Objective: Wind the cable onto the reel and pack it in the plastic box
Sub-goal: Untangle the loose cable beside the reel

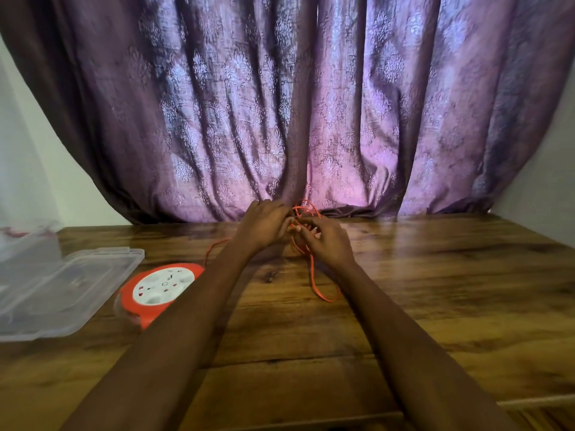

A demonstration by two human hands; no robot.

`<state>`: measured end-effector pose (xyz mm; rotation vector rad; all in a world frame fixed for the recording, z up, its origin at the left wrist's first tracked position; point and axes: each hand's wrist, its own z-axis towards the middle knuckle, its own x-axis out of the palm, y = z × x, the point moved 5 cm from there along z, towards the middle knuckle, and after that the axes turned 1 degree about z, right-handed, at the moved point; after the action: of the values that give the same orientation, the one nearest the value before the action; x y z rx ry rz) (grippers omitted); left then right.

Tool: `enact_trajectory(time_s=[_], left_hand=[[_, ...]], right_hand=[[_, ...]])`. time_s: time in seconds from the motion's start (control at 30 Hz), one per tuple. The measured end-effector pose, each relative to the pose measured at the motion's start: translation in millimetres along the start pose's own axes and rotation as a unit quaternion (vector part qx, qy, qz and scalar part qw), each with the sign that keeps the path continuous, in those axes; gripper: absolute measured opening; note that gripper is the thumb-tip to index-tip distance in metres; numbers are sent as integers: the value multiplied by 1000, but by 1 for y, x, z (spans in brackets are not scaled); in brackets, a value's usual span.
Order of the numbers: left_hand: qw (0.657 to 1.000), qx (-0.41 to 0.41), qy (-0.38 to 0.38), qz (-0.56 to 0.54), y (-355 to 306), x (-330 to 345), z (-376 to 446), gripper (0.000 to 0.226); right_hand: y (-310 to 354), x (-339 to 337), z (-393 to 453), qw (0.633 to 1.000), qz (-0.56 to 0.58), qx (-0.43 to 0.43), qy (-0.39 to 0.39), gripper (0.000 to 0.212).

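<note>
An orange cable [312, 276] lies tangled at the far middle of the wooden table [435, 290]. My left hand [264, 223] and my right hand [323, 242] both grip loops of it, fingers curled into the bundle just above the tabletop. One loop trails toward me across the wood; a thin strand runs left from the bundle to the reel. The orange reel [158, 290] with a white socket face lies flat at the left, beside my left forearm. A clear plastic box [18, 241] stands at the far left edge, blurred and cut off by the frame.
A clear plastic lid [62, 290] lies flat on the table left of the reel. A purple patterned curtain [295, 104] hangs right behind the table's far edge. The table's right and near parts show bare wood.
</note>
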<state>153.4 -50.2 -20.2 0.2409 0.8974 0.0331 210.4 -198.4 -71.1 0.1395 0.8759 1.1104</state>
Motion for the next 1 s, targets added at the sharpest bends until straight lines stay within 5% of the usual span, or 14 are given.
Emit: enact_trajectory(time_s=[0.17, 0.37, 0.53, 0.63, 0.73, 0.9, 1.0], left_hand=[[981, -72, -102, -148, 19, -23, -10, 18], [918, -284, -182, -211, 95, -47, -33, 17], [910, -394, 24, -129, 130, -24, -62, 28], [932, -353, 37, -70, 113, -17, -69, 44], [980, -185, -29, -73, 71, -22, -53, 48], [985, -18, 162, -52, 4, 3, -27, 48], [996, -28, 83, -21, -7, 6, -25, 45]], right_hand=[[-5, 10, 0, 979, -202, 19, 18, 39], [-40, 11, -1, 963, -230, 97, 103, 43], [-34, 12, -1, 971, -178, 113, 114, 26], [-26, 14, -1, 978, -145, 91, 119, 24], [-19, 12, -2, 988, -102, 69, 90, 22], [-3, 8, -2, 997, -57, 7, 49, 22], [-1, 6, -4, 999, -30, -16, 36, 27]])
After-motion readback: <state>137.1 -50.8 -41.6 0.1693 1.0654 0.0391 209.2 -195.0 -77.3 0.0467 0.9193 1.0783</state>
